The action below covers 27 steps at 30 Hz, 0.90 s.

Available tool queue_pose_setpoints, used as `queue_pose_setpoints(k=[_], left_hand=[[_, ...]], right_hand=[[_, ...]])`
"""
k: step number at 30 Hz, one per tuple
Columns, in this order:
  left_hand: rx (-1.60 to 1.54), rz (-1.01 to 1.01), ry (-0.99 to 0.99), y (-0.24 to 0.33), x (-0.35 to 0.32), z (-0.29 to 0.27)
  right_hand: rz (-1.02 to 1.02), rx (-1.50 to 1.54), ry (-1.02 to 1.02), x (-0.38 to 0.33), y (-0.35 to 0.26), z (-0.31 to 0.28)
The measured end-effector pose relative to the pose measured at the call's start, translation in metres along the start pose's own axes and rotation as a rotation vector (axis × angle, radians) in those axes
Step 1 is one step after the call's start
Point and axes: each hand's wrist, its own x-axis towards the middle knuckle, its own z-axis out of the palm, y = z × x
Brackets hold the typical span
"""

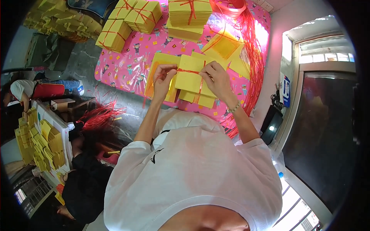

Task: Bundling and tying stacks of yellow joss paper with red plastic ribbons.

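A stack of yellow paper sheets [189,81] lies on the pink patterned tablecloth in front of me. A thin red ribbon [189,71] runs across its top, and a second strand crosses down its near side. My left hand [164,80] pinches the ribbon at the stack's left edge, thumb against fingertips. At the right edge, my right hand [216,80] has its fingers closed on the other end of the ribbon. More yellow sheets lie under and beside this stack, partly hidden by it and my hands.
Tied yellow bundles [144,17] stand along the far side of the tablecloth [123,65]. Long red ribbon strands [252,50] hang down the right side. To the left, other people work near a table [66,140] piled with yellow paper; red strands [101,117] lie on the floor.
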Motion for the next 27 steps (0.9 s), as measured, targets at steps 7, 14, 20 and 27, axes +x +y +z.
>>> queue_pose_setpoints(k=[7,14,20,27], left_hand=[[0.216,-0.124,-0.246,0.018,0.014,0.001],[-0.213,-0.334,-0.231,-0.008,0.017,-0.005],[-0.203,-0.261,-0.192,-0.021,0.011,-0.007],[-0.231,-0.383,-0.171,-0.028,0.011,-0.008]], right_hand=[[0.006,0.018,0.035,-0.002,0.004,0.005],[-0.008,0.023,0.044,0.0,0.005,0.007],[0.022,0.037,0.048,-0.001,0.006,0.008],[0.031,0.041,0.022,0.0,0.007,0.005]])
